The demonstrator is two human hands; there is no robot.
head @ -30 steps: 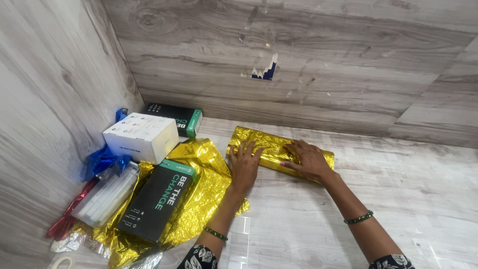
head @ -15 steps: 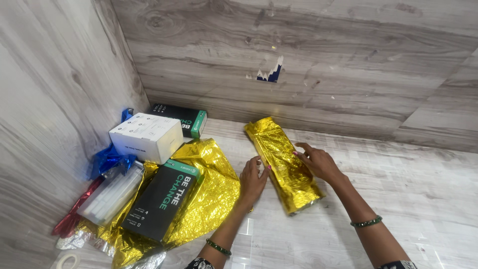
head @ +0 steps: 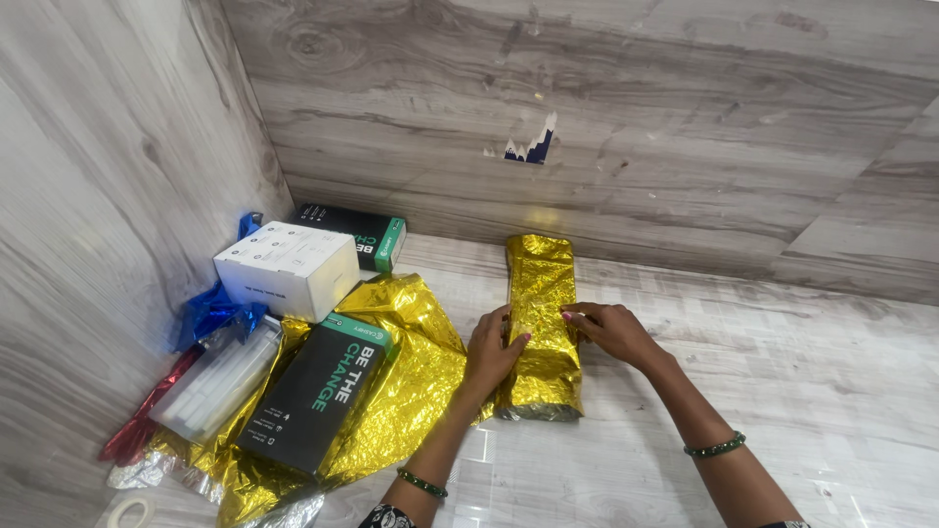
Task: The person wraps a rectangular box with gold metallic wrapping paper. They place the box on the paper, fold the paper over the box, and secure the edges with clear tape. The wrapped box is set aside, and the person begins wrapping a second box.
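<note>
gold-wrapped pkg (head: 541,328) centre; black/green box (head: 318,403) on foil; white box (head: 287,268) left.
</note>
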